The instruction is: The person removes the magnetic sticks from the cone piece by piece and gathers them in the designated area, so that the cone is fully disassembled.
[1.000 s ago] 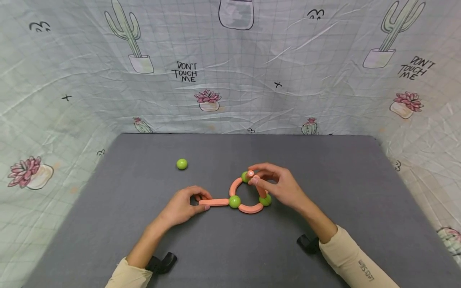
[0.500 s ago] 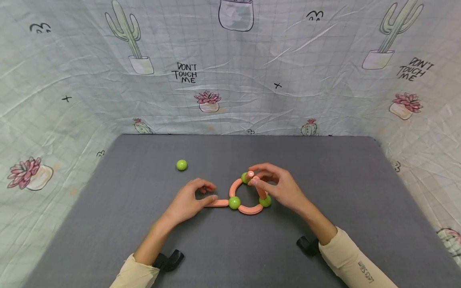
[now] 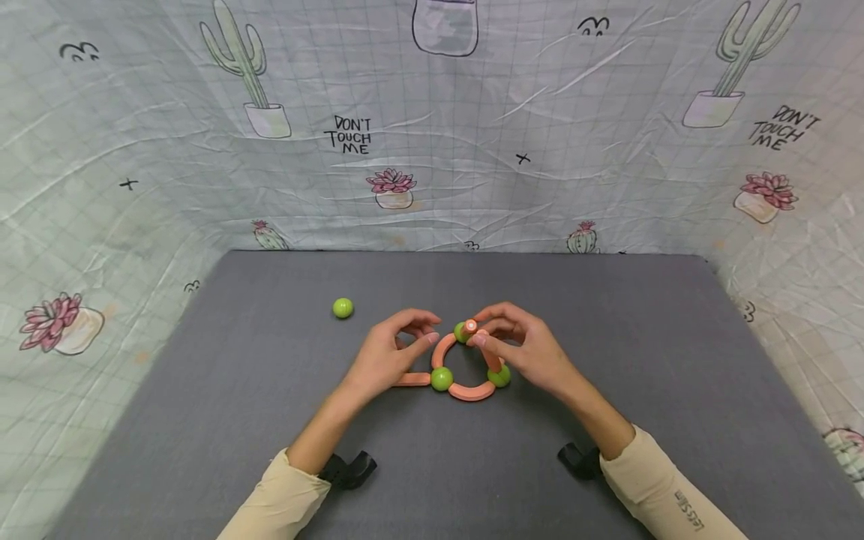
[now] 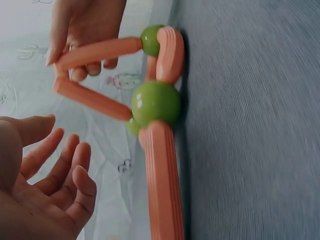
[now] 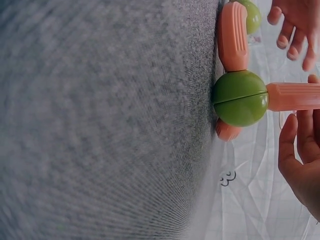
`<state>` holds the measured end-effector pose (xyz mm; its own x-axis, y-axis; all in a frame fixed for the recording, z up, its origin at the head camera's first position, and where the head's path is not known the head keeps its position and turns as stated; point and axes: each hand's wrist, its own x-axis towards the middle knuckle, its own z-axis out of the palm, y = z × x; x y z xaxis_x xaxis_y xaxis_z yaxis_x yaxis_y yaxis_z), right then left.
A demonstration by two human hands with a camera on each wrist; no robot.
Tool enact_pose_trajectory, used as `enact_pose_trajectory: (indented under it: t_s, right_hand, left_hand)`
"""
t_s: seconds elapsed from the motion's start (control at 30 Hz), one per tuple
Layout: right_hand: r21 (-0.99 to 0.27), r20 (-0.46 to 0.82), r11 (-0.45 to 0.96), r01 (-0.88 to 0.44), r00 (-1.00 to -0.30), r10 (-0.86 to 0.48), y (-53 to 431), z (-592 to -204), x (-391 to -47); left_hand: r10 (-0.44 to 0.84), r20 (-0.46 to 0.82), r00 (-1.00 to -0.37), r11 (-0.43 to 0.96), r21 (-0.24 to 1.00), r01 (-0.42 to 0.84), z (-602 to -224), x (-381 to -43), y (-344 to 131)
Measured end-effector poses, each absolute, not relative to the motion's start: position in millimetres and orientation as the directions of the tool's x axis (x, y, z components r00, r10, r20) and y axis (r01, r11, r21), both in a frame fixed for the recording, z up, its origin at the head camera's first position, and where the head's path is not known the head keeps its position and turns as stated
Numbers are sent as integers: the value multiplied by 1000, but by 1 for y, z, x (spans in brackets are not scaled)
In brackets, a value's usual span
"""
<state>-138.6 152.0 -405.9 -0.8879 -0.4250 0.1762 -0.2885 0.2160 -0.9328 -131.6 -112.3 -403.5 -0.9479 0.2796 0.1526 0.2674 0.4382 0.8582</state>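
Observation:
Several curved orange rods and green balls form a ring on the table, with one curved rod [image 3: 471, 391] at its near side and a green ball [image 3: 442, 379] at its left. From that ball a straight orange rod [image 4: 162, 185] runs left along the table. Two orange rods rise from the other balls and lean together; my right hand [image 3: 523, 341] pinches their upper ends, where one upright rod [image 4: 102, 51] meets the other. My left hand [image 3: 388, 356], its fingers loosely bent with nothing between them, hovers above the straight rod, left of the ring.
A loose green ball [image 3: 343, 307] lies at the back left of the grey table [image 3: 607, 300]. A printed cloth [image 3: 459, 112] hangs behind the table and at its sides. Black wrist mounts [image 3: 351, 470] show under both forearms.
My left hand has let go of the straight rod's left end and moved right and up toward the upright rods. My right hand has stayed in place, pinching them.

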Motion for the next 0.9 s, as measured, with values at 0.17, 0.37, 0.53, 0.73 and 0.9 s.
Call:
enact_pose_trajectory:
  t_s: [0.17, 0.37, 0.53, 0.73, 0.9]
  right_hand:
    - [-938, 177, 198, -285, -884, -432, 152, -406, -139]
    - [-944, 176, 182, -275, -887, -427, 151, -406, -139]
    - [-943, 194, 166, -289, -881, -432, 151, -407, -139]
    - [-938, 198, 179, -298, -882, -427, 151, -407, -139]
    - [-936, 187, 200, -289, -890, -416, 151, -406, -138]
  left_hand:
    - [292, 151, -944, 368, 894, 257, -402, -130, -98]
    - [307, 163, -938, 295, 921, 256, -404, -131, -82]
    - [300, 160, -940, 288, 925, 249, -405, -130, -74]
    - [285, 170, -943, 272, 929, 250, -407, -131, -72]
    - [297, 173, -939, 248, 936, 251, -408, -131, -71]
